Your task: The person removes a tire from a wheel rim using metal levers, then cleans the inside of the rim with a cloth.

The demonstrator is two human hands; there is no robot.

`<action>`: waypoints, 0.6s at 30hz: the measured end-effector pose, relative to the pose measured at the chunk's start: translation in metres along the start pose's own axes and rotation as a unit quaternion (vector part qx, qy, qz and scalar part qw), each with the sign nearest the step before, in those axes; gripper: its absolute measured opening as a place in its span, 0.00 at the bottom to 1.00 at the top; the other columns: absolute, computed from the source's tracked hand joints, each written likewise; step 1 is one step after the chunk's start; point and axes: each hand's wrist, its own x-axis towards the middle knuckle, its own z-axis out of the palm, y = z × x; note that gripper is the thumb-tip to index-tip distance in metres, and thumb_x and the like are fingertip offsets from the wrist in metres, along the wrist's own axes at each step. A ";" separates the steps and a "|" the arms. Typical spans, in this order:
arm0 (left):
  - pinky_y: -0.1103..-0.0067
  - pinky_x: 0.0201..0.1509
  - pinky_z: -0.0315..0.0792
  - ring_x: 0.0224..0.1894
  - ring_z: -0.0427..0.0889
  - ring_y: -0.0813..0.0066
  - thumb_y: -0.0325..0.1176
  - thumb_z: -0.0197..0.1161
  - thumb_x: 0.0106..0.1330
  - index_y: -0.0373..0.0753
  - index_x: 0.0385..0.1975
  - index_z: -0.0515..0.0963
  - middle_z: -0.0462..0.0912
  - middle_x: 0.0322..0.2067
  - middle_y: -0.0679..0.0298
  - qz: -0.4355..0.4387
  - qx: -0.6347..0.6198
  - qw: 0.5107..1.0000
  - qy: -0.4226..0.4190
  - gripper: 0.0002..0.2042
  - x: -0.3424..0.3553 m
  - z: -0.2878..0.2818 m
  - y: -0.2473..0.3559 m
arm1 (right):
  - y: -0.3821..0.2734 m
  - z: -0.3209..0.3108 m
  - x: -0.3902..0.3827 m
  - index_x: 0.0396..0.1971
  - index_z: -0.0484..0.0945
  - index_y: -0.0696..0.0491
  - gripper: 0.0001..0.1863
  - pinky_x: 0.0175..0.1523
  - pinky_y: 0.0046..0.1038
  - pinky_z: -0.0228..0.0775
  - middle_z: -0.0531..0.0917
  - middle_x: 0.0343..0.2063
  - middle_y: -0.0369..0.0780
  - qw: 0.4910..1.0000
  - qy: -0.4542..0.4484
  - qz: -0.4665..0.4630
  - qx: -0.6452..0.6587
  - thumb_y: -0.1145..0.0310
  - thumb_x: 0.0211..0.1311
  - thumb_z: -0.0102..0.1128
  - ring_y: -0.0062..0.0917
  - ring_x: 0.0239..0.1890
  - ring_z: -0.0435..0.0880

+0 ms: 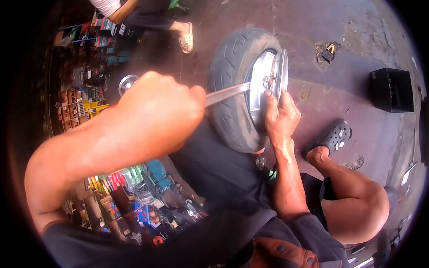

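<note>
A scooter-sized black tyre [228, 67] stands tilted in front of me, with dust on its tread and sidewall. A shiny silver wheel rim [260, 85] sits in its opening, and its bright round edge stands out on the right. My left hand [167, 105] is closed in a fist around a flat steel bar [228, 93], which looks like a tyre lever. The bar's far end reaches across the sidewall to the rim. My right hand [282, 114] grips the rim's lower right edge, thumb against the metal. Its other fingers are partly hidden behind the rim.
A black box [392, 90] stands on the dark floor at right, with cigarette butts [330, 47] farther back. Another person's sandalled foot [186, 38] is at upper left. Shelves [71, 109], a toolbox [156, 172] and packaged goods fill the left. My right foot wears a grey clog [335, 136].
</note>
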 end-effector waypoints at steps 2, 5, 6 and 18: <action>0.65 0.30 0.76 0.25 0.86 0.57 0.26 0.66 0.50 0.30 0.31 0.78 0.83 0.20 0.53 0.035 0.030 0.999 0.017 0.09 0.005 -0.006 -0.003 | -0.001 0.002 0.004 0.44 0.82 0.63 0.19 0.44 0.40 0.78 0.86 0.36 0.53 1.000 -0.017 -0.018 -0.019 0.63 0.63 0.69 0.48 0.38 0.87; 0.67 0.29 0.75 0.25 0.86 0.62 0.29 0.68 0.50 0.32 0.29 0.80 0.83 0.19 0.57 0.139 0.117 0.983 0.020 0.09 0.020 -0.026 -0.009 | -0.005 0.013 0.008 0.43 0.82 0.63 0.19 0.43 0.40 0.78 0.86 0.35 0.51 0.998 -0.054 -0.025 -0.020 0.61 0.64 0.67 0.46 0.36 0.87; 0.68 0.31 0.75 0.26 0.86 0.63 0.31 0.69 0.50 0.34 0.28 0.82 0.83 0.20 0.58 0.155 0.148 0.977 -0.007 0.08 0.025 -0.036 -0.009 | -0.007 0.017 0.008 0.43 0.82 0.63 0.18 0.43 0.40 0.78 0.86 0.35 0.50 0.998 -0.047 -0.030 -0.034 0.62 0.64 0.67 0.46 0.35 0.87; 0.66 0.43 0.72 0.32 0.85 0.67 0.53 0.72 0.47 0.49 0.23 0.87 0.86 0.24 0.67 0.216 0.403 0.879 -0.136 0.15 0.041 -0.069 0.024 | -0.009 0.021 -0.010 0.40 0.82 0.58 0.13 0.39 0.40 0.78 0.86 0.32 0.47 0.998 -0.032 -0.046 -0.010 0.64 0.63 0.66 0.44 0.33 0.86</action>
